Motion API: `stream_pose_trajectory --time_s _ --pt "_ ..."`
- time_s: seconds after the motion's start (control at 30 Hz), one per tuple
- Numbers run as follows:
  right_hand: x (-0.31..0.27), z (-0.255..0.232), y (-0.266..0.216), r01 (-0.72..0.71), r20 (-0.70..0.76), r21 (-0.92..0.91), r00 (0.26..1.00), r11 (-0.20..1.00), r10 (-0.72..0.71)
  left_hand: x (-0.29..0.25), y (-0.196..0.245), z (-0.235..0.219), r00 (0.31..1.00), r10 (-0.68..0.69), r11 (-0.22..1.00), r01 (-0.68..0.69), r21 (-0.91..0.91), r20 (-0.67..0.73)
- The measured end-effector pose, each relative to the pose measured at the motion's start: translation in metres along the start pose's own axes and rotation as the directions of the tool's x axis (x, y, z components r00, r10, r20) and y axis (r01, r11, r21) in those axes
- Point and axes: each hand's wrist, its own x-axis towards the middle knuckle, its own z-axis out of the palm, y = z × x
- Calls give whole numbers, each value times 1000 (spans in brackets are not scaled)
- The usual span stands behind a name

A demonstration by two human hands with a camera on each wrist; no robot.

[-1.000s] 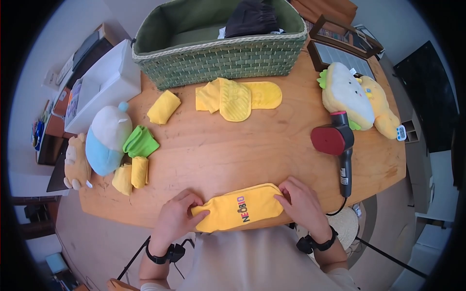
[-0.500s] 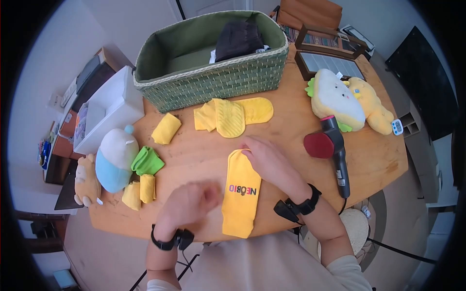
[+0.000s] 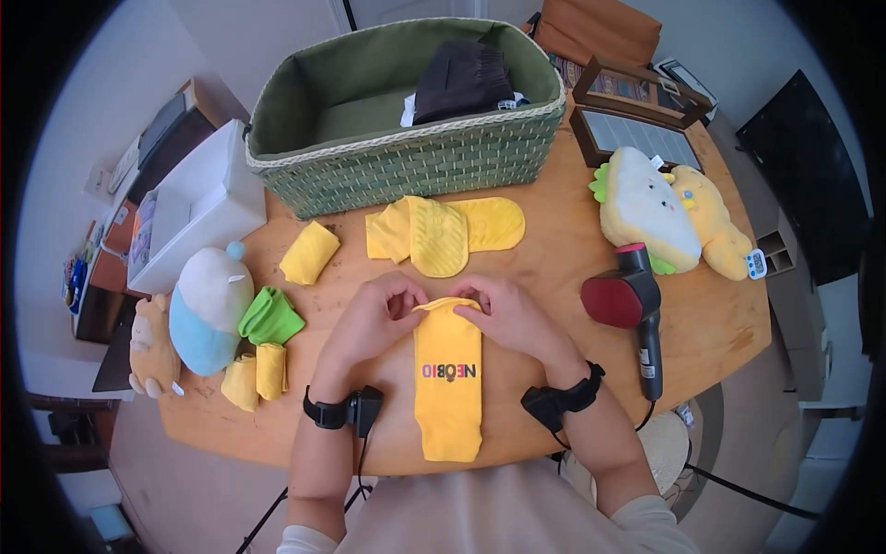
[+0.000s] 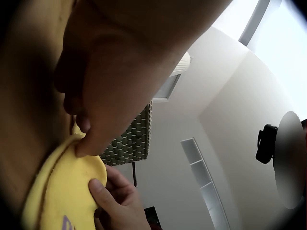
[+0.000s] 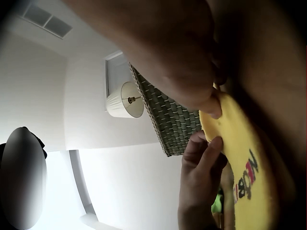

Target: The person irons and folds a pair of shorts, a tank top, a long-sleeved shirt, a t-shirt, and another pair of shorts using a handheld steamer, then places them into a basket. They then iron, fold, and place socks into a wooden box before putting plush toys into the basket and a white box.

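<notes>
A yellow sock (image 3: 449,415) with "NEOBIO" lettering lies lengthwise on the table's near side, its lettering upside down in the head view. My left hand (image 3: 377,319) pinches the left corner of its far end between thumb and fingers. At the right corner, my right hand (image 3: 509,319) pinches the same end. Both wrist views show thumbs pressed on the yellow fabric (image 4: 72,182), with the sock's edge (image 5: 235,129) lifted between the hands. Beyond them lie flat yellow socks (image 3: 438,242), partly overlapping. A yellow bundle (image 3: 310,252) sits to their left.
A green woven basket (image 3: 406,166) holding a dark garment (image 3: 461,83) stands at the back. Left are a white box (image 3: 221,198), plush toys (image 3: 208,319), a green bundle (image 3: 272,316) and small yellow bundles (image 3: 270,371). A dark handheld appliance (image 3: 650,346) and plush toys (image 3: 646,212) sit right.
The sock has turned from lying crosswise to lengthwise. My left hand let go of it, moved away from me and now pinches its far end beside my right hand.
</notes>
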Motion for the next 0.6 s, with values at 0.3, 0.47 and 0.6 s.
stream_pose_trajectory --time_s 0.3,0.47,0.6 --pt "-5 1 -3 212 48 -114 977 971 -208 -6 9 1 993 101 984 -108 141 56" --pt "-5 -3 -7 103 132 -188 988 977 -79 -3 12 1 997 18 967 -36 252 73" --pt "-9 0 -9 97 79 -277 994 956 -77 -5 15 4 999 1 974 -10 227 38"
